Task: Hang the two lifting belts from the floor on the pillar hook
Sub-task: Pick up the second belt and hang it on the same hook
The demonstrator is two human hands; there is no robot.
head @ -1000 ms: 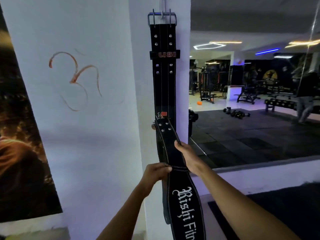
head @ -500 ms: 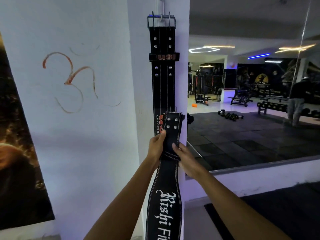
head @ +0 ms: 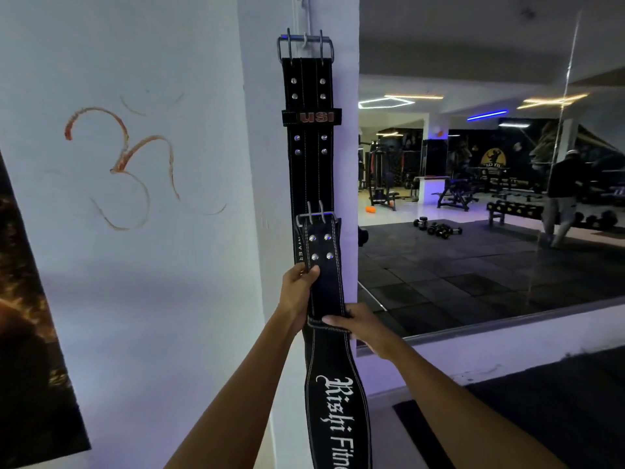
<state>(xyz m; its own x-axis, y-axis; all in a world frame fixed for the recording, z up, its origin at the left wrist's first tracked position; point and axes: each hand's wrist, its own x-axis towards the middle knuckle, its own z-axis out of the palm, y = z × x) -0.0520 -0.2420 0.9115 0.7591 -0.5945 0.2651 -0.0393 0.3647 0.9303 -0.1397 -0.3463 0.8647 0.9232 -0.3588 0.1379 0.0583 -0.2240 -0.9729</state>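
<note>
A black lifting belt marked USI hangs by its metal buckle from the hook high on the white pillar. I hold a second black belt with white lettering upright in front of it, its buckle end uppermost and well below the hook. My left hand grips the second belt's left edge just under the rivets. My right hand grips its right edge a little lower.
A white wall with an orange painted symbol fills the left side, with a dark poster at the far left. Right of the pillar a large mirror reflects gym machines, dumbbells and a person. Dark floor mat lies at lower right.
Both hands have raised the second belt and straightened it from tilted to upright against the hanging belt. Its buckle end now stands higher.
</note>
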